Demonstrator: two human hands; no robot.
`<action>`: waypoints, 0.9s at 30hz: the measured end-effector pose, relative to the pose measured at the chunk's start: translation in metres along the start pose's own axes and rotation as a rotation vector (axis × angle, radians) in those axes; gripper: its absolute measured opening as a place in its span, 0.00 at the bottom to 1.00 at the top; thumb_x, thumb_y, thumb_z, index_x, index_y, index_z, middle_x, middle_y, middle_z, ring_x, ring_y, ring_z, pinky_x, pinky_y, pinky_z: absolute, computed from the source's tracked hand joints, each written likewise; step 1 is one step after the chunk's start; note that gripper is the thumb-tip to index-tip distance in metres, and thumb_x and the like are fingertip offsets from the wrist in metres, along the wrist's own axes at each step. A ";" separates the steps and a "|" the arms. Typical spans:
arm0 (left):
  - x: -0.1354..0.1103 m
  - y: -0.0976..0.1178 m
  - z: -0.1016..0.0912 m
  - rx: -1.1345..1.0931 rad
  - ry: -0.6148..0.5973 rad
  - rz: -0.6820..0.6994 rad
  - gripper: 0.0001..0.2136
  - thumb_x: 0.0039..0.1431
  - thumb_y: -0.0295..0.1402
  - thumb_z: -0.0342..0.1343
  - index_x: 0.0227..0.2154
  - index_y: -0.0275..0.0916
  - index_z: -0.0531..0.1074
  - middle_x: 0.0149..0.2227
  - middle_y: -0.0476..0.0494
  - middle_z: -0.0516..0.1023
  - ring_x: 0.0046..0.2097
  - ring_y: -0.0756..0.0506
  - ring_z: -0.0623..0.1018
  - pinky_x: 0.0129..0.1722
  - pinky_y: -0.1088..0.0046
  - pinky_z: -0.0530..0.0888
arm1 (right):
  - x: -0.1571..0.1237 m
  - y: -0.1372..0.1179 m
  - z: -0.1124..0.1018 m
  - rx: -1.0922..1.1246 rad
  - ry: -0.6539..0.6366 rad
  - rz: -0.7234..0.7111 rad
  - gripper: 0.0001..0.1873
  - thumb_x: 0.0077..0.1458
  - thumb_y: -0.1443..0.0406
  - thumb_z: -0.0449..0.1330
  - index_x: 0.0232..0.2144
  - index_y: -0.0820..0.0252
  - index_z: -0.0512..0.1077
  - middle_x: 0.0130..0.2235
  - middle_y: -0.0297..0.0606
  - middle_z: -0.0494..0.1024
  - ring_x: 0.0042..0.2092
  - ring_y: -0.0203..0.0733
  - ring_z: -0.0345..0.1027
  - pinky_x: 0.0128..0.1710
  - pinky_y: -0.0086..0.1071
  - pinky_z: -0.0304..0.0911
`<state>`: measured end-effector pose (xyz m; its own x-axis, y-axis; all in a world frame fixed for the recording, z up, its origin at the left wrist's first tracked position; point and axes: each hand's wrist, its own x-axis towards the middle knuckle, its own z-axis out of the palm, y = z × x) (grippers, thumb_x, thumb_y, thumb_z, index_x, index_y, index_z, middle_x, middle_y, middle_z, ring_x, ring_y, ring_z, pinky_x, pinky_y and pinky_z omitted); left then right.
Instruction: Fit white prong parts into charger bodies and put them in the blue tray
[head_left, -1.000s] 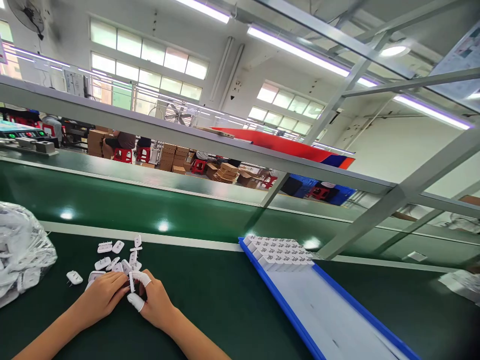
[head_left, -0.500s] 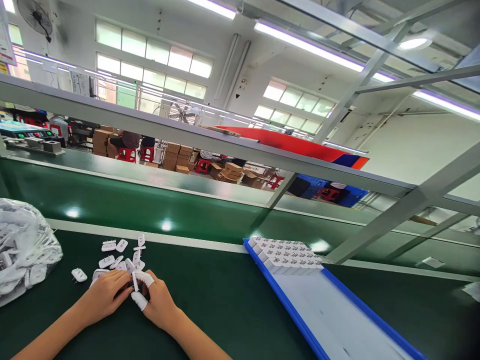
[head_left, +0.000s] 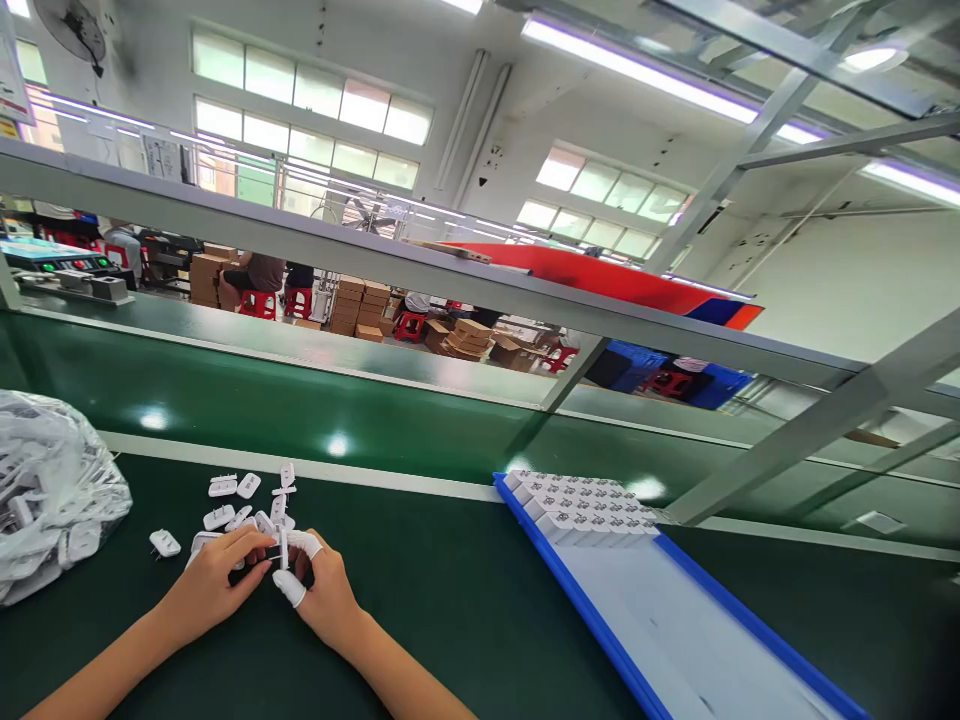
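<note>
While both hands meet over green conveyor belt (head_left: 420, 620), right hand (head_left: 326, 590) pinches upright white adapter piece (head_left: 283, 550) in cotted fingers (head_left: 306, 543); left hand (head_left: 210, 575) curled close against it. Loose adapters (head_left: 223, 487) at 11 o'clock, plastic bag (head_left: 52, 500) at 9, blue tray (head_left: 577, 600) at 2.

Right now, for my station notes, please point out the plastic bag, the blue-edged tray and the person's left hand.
Plastic bag (head_left: 52, 497): head view, on the bag's middle.
Blue-edged tray (head_left: 660, 620): head view, on its bare white base.
Left hand (head_left: 210, 580): head view, on the back of the hand.
</note>
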<state>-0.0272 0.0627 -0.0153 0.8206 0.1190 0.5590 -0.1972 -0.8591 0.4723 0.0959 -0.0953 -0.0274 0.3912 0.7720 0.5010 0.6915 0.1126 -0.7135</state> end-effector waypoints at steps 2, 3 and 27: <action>0.000 0.000 -0.001 -0.012 0.000 0.004 0.09 0.66 0.34 0.49 0.45 0.43 0.71 0.36 0.47 0.77 0.36 0.48 0.78 0.37 0.75 0.76 | 0.000 0.000 0.000 0.003 0.011 0.017 0.18 0.50 0.68 0.60 0.46 0.57 0.69 0.32 0.30 0.66 0.27 0.33 0.59 0.28 0.27 0.59; 0.000 -0.001 -0.001 -0.013 -0.001 0.006 0.09 0.66 0.35 0.50 0.45 0.43 0.71 0.36 0.47 0.77 0.36 0.49 0.78 0.37 0.75 0.76 | 0.000 0.001 0.000 0.003 0.012 0.019 0.19 0.50 0.68 0.60 0.46 0.57 0.69 0.32 0.30 0.65 0.27 0.32 0.59 0.28 0.27 0.59; 0.001 0.009 -0.005 0.061 -0.049 0.032 0.02 0.61 0.32 0.51 0.35 0.40 0.65 0.32 0.48 0.72 0.32 0.48 0.72 0.32 0.73 0.67 | -0.001 0.000 0.002 -0.094 -0.028 -0.040 0.14 0.60 0.66 0.55 0.48 0.57 0.68 0.30 0.31 0.67 0.27 0.35 0.63 0.28 0.28 0.63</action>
<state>-0.0311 0.0579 -0.0069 0.8401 0.0673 0.5383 -0.1921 -0.8911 0.4112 0.0942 -0.0947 -0.0286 0.3457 0.7856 0.5132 0.7607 0.0855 -0.6434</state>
